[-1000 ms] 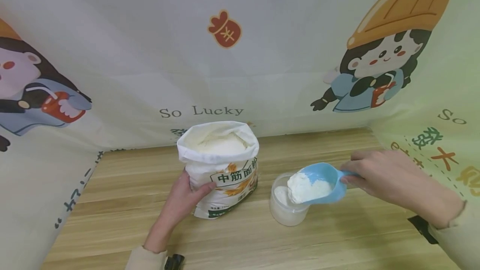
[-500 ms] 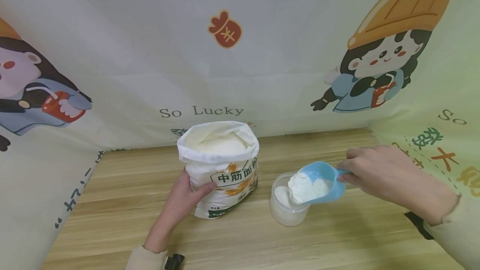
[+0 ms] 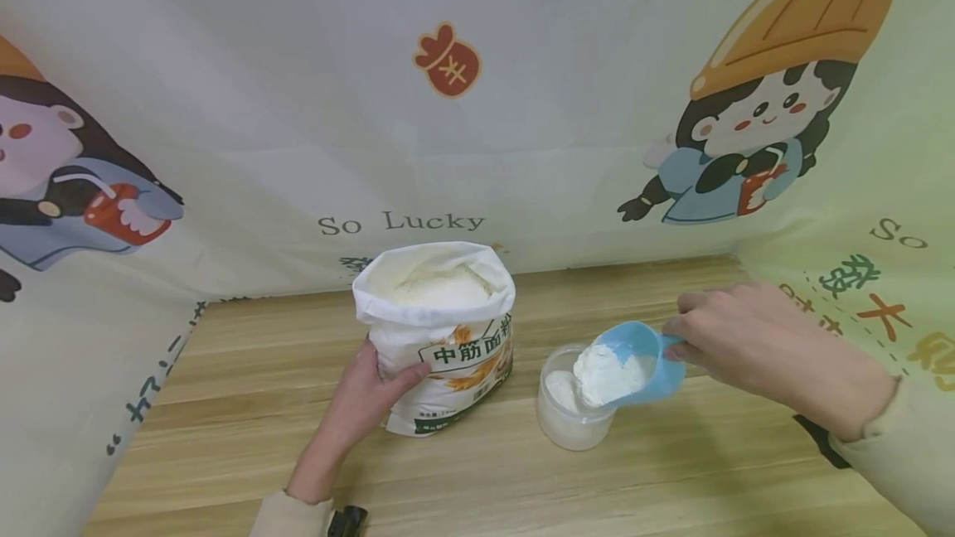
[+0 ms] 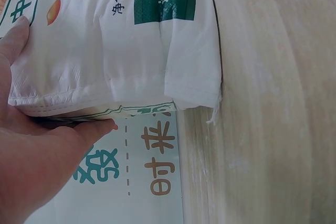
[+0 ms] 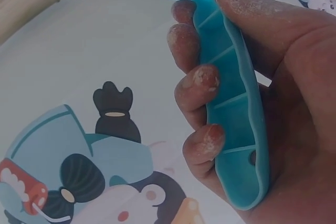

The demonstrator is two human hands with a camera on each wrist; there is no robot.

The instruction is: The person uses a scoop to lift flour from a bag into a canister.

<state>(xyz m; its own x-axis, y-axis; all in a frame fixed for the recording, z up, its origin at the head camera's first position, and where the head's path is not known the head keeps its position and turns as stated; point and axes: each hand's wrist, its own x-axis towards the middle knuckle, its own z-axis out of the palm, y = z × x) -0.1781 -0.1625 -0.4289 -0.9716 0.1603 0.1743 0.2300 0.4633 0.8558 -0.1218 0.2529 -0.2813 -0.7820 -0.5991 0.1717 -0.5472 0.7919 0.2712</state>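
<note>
A white printed flour bag (image 3: 440, 346) stands upright with its top rolled back, flour (image 3: 448, 287) showing inside. My left hand (image 3: 373, 388) grips its left side, thumb on the printed front; in the left wrist view the fingers (image 4: 94, 129) reach around behind the bag (image 4: 115, 61). My right hand (image 3: 753, 346) grips the handle of a blue scoop (image 3: 642, 355), fingers curled round the ribbed handle (image 5: 231, 98). Heaped white flour (image 3: 608, 375) fills the scoop, which tilts down to the left. Its front lip overlaps the rim of a clear round tub (image 3: 570, 429) holding white powder.
The wood-grain table (image 3: 246, 404) carries the bag and tub, which stand a short gap apart. A printed cloth (image 3: 552, 106) rises behind the table and along both sides. White powder dusts the right fingertips.
The right hand and wrist have shifted slightly left and turned a little, and the scoop has tilted slightly with them. The left hand, bag and tub have stayed put.
</note>
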